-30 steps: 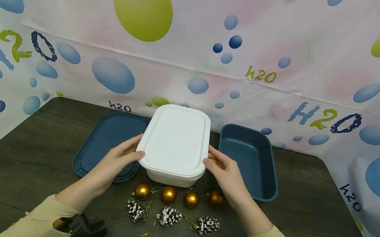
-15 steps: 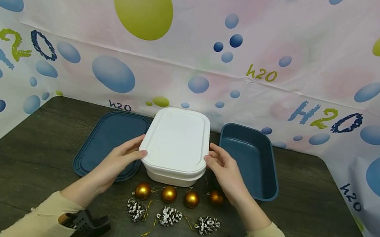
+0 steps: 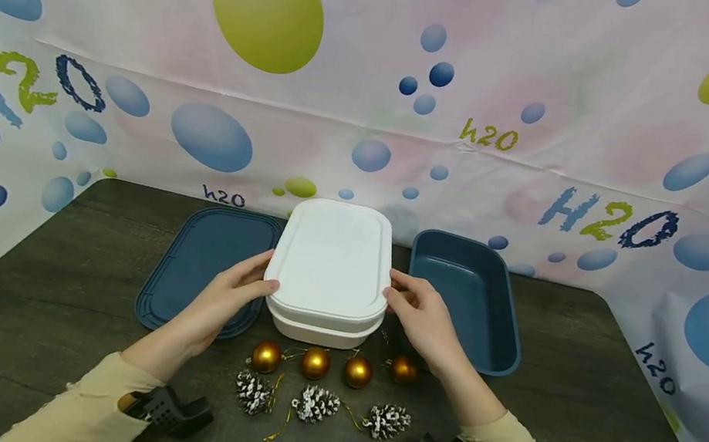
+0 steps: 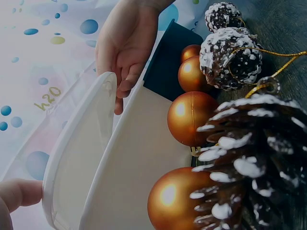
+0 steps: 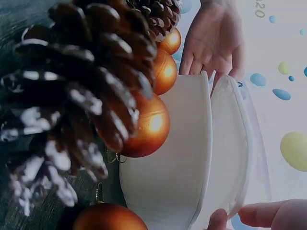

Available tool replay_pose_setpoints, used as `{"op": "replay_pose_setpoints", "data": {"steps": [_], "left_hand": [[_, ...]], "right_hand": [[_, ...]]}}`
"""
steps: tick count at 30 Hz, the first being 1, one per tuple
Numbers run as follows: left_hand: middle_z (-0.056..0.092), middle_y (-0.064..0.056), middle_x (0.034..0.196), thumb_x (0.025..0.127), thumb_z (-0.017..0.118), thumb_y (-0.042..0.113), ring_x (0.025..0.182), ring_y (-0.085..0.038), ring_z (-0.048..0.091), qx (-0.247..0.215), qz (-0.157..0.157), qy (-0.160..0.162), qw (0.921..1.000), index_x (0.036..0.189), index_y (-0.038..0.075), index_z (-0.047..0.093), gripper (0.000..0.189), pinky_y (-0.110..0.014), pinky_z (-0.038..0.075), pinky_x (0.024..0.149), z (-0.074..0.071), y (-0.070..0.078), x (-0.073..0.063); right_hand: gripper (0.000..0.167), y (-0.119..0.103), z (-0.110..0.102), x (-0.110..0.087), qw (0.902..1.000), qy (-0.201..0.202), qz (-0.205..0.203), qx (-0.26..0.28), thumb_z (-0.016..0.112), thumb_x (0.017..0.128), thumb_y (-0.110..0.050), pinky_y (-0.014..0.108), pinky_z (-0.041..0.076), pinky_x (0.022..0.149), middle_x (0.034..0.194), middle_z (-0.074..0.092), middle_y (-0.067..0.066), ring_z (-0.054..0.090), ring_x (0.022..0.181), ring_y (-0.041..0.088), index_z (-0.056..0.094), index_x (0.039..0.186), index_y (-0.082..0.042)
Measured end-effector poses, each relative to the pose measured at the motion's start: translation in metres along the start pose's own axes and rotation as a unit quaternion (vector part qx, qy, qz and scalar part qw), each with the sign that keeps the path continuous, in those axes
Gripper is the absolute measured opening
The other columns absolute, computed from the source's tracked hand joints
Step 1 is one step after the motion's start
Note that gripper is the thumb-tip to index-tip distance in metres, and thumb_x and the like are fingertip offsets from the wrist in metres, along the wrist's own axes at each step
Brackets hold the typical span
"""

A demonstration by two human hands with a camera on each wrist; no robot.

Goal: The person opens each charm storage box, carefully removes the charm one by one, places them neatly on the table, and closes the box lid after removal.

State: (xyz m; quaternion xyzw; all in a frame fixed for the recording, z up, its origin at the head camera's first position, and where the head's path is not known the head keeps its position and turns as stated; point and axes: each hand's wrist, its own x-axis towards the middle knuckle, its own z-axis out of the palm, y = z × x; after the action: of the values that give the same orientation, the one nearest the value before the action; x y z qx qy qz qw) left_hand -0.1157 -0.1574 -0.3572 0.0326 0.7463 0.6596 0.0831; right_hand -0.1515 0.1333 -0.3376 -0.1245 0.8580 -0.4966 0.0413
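Observation:
A white lid [image 3: 330, 260] sits over a white plastic box [image 3: 317, 334] in the middle of the table. My left hand [image 3: 224, 301] grips the lid's near left corner, thumb on the edge. Opposite it, my right hand [image 3: 427, 323] pinches the near right edge between thumb and fingers. In the left wrist view a gap shows between the lid [image 4: 79, 153] and the rim of the box [image 4: 129, 158], so the lid's near edge is raised. The right wrist view shows the same gap. What the box contains is hidden.
A dark blue lid [image 3: 217, 261] lies left of the box, and an open dark blue container [image 3: 466, 310] stands right. Several gold baubles [image 3: 315, 363] line up before the box, with snow-tipped pine cones [image 3: 317, 405] nearer me. A printed curtain [image 3: 375, 99] hangs behind the table.
Both hands and the white lid have shifted slightly to the right. The lid's near edge now stands farther from the box's front, and more of the box shows beneath it.

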Motion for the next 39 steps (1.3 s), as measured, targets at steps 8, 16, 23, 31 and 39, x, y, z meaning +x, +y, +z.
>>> {"op": "replay_pose_setpoints", "data": {"steps": [8, 16, 23, 31, 39], "left_hand": [[0.032, -0.016, 0.150, 0.095, 0.060, 0.028, 0.140, -0.032, 0.024, -0.009, -0.005, 0.002, 0.9999, 0.153, 0.015, 0.021, 0.071, -0.057, 0.014, 0.110, 0.0004, -0.0035, 0.0024], [0.033, -0.020, 0.149, 0.095, 0.060, 0.022, 0.137, -0.034, 0.028, -0.022, -0.008, -0.006, 0.9997, 0.153, 0.013, 0.020, 0.072, -0.056, 0.016, 0.110, 0.0006, -0.0063, 0.0037], [0.035, -0.020, 0.148, 0.095, 0.060, 0.022, 0.137, -0.033, 0.030, -0.025, -0.010, -0.011, 0.9996, 0.153, 0.015, 0.021, 0.070, -0.056, 0.017, 0.110, 0.0014, -0.0085, 0.0049], [0.034, -0.021, 0.148, 0.095, 0.060, 0.021, 0.137, -0.033, 0.030, -0.028, -0.013, -0.014, 0.9994, 0.153, 0.014, 0.020, 0.071, -0.056, 0.016, 0.111, 0.0014, -0.0082, 0.0042], [0.033, -0.020, 0.149, 0.095, 0.060, 0.021, 0.137, -0.034, 0.029, -0.026, -0.017, -0.013, 0.9994, 0.153, 0.015, 0.021, 0.071, -0.056, 0.015, 0.111, 0.0020, -0.0065, 0.0026]], "right_hand": [[0.045, 0.0022, 0.0035, -0.0009, 0.9992, 0.001, -0.009, -0.038, 0.058, 0.097, -0.019, 0.034, 0.047, 0.078, 0.123, 0.051, 0.014, 0.054, 0.100, 0.024, 0.050, 0.138, -0.004], [0.047, -0.0014, 0.0056, -0.0010, 0.9993, -0.001, -0.018, -0.033, 0.060, 0.094, -0.012, 0.036, 0.050, 0.085, 0.118, 0.050, 0.018, 0.057, 0.103, 0.027, 0.048, 0.137, 0.004], [0.051, -0.0032, 0.0059, -0.0035, 0.9990, -0.014, -0.012, -0.042, 0.060, 0.094, -0.012, 0.036, 0.049, 0.090, 0.123, 0.047, 0.019, 0.057, 0.107, 0.028, 0.044, 0.139, 0.005], [0.051, -0.0039, 0.0060, -0.0062, 0.9958, -0.023, -0.037, -0.080, 0.063, 0.092, -0.010, 0.034, 0.050, 0.089, 0.125, 0.048, 0.023, 0.058, 0.110, 0.030, 0.046, 0.136, 0.009], [0.051, -0.0055, 0.0076, -0.0067, 0.9930, -0.024, -0.043, -0.108, 0.063, 0.091, -0.010, 0.034, 0.050, 0.088, 0.124, 0.048, 0.024, 0.059, 0.109, 0.031, 0.047, 0.135, 0.011]]}}
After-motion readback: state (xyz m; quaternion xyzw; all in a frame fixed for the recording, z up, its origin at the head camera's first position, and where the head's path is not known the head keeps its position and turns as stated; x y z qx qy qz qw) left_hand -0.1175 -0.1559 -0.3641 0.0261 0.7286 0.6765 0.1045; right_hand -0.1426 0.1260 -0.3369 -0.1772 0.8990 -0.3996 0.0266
